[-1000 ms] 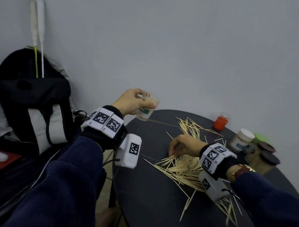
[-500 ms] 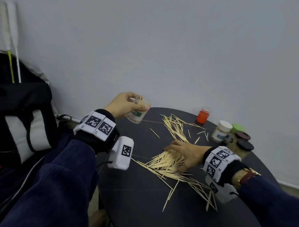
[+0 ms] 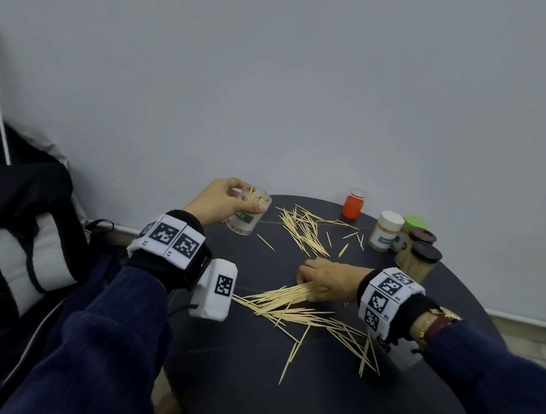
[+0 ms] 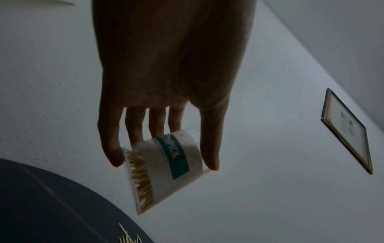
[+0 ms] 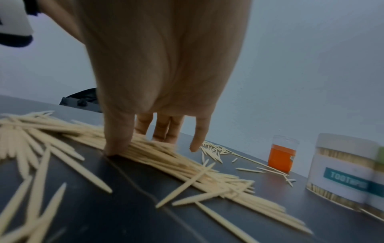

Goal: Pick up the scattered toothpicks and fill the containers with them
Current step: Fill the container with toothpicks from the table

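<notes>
So our left hand (image 3: 216, 203) has its grip wrapped around the small clear plastic toothpick container with the teal label (image 3: 246, 215), fingers on one side and thumb on the other, holding it tilted just off the far-left edge of the round dark desk (image 3: 320, 392). We'd guess that's to keep the mouth ready for the next load; there's already a layer of picks inside. Our right hand (image 3: 326, 278) is palm-down on the heap of pale wooden toothpicks (image 3: 288, 300) mid-desk, fingers straight and spread, thumb and fingertips (image 5: 116, 148) pressing the sticks into a bundle, nothing pinched yet. More toothpicks lie scattered farther back, near the orange jar (image 3: 354, 203).
</notes>
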Available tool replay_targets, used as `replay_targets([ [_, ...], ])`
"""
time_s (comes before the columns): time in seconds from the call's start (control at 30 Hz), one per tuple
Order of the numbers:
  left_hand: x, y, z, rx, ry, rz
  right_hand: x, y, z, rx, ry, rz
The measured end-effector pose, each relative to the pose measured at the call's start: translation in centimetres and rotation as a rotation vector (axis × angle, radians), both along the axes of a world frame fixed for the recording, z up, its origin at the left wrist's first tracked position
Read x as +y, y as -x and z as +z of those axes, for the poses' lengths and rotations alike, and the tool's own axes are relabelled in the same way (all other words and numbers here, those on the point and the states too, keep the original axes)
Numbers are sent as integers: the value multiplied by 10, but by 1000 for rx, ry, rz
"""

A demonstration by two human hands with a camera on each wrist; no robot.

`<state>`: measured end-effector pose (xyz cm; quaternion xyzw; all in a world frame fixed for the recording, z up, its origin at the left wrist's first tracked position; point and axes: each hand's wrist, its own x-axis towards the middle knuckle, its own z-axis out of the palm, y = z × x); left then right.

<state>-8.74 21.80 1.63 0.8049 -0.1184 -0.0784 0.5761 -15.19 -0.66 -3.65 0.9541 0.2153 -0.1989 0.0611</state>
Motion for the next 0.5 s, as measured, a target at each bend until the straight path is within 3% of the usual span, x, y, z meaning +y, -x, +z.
replay_targets([
  [0.23,-7,0,-2,-3,-20,-34,2,3,2,-17,96,-14],
  [0.5,-16,2,-5,-32,-33,-60,1,2,-3,-33,11,-132],
])
